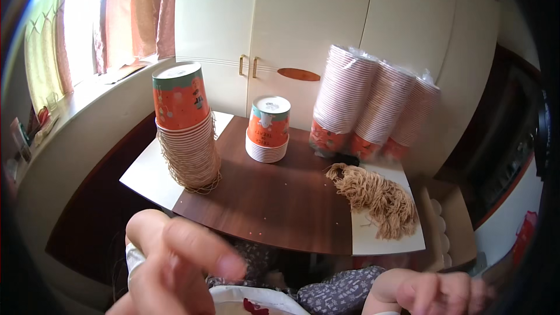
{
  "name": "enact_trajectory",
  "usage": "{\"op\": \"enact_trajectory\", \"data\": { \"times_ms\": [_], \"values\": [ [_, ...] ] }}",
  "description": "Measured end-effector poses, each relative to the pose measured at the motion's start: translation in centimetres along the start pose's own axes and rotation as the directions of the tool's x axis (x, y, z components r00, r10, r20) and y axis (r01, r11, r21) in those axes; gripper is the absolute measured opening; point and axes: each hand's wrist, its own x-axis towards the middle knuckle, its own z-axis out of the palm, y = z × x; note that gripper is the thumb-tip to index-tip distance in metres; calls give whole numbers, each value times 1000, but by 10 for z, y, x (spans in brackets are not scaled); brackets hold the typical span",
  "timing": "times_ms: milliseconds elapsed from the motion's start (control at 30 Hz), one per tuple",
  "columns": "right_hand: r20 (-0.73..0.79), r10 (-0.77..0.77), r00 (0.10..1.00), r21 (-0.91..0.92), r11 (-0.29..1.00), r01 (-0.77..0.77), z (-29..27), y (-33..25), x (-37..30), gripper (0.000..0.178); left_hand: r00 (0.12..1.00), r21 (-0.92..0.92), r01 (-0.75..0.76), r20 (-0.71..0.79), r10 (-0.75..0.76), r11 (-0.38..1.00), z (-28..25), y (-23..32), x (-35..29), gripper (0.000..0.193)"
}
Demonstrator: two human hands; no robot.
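Note:
My left hand (175,262) is raised in front of the table's near edge, one finger stretched out to the right, and I see nothing in it. Low at the right, my right hand (443,293) has its fingers spread a little and blurred, with nothing visible in them. Between the hands, a white bag or cloth (224,296) with a dark red piece (255,308) lies at my lap. Beyond my left hand stands a tall stack of upside-down orange and green paper cups (182,105), loops of string hanging around its lower part. A shorter stack of matching cups (268,131) is mid-table.
The brown table (262,198) has white ends. On its right end lies a bundle of tan strings (379,201), with plastic-wrapped stacks of cups (347,90) behind. An open cardboard box (455,204) sits to the right. Cream cupboards (303,23) stand behind the table.

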Motion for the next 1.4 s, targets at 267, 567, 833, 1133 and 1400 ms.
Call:
{"op": "enact_trajectory", "data": {
  "times_ms": [267, 567, 833, 1133, 1400],
  "values": [
    [301, 122, 946, -233, 971, -51, 44, -24, -13, 30, 908, -110, -407, -159, 388, 907, -8, 62, 6, 55],
    [448, 414, 793, -242, 910, -338, 24, -35, -35, 16, 929, 407, -317, -46, 366, 857, 21, 164, -194, 20],
    [546, 698, 463, -358, 694, -624, 4, -50, -63, 20, 649, 747, 370, 217, -729, 553, 8, -24, -196, 23],
    [365, 769, 526, -307, 632, -711, -58, -39, -68, 40, -32, 966, 143, -214, -976, -217, -84, -106, -377, 19],
    [336, 850, 406, -514, 527, -677, -123, -35, -86, 46, -55, 802, 579, -142, -988, -148, -76, -113, -396, 13]
  ]
}}
